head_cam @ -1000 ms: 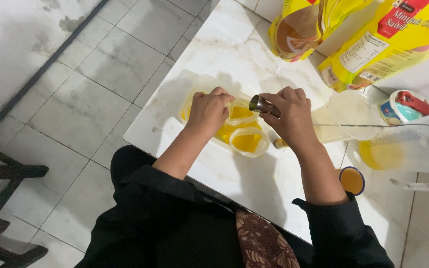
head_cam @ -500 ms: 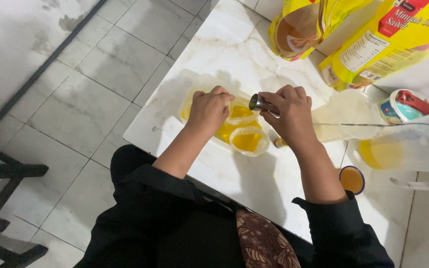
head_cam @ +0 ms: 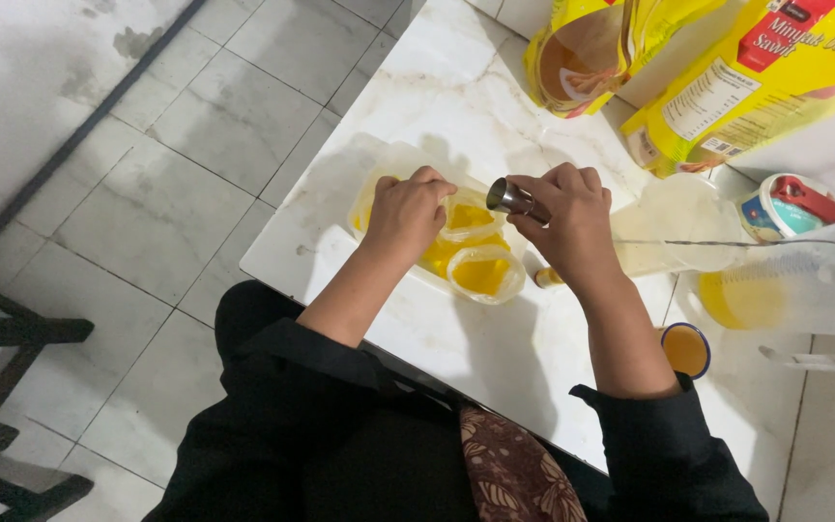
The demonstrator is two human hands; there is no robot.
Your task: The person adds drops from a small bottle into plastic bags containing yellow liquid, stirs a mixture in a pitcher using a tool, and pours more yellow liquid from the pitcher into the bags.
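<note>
yellow liquid could spill: right hand [head_cam: 572, 220] grips a tilted steel cup [head_cam: 516, 200], left hand [head_cam: 408, 213] clasps a small tub [head_cam: 471, 220].

A home kitchen is showing here: a white marble counter [head_cam: 456, 87] is sitting over a grey tiled floor [head_cam: 147, 174]. Yellow cooking-oil pouches [head_cam: 756, 77] are standing at one o'clock, a clear measuring jug [head_cam: 794, 285] at three.

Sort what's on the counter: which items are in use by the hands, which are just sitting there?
In use:
left hand on small clear plastic cup of yellow liquid
right hand holding small metal measuring cup
second filled clear cup
clear plastic tray

Lying about:
yellow refill pouches
clear jug of yellow liquid
blue-rimmed lid
</note>
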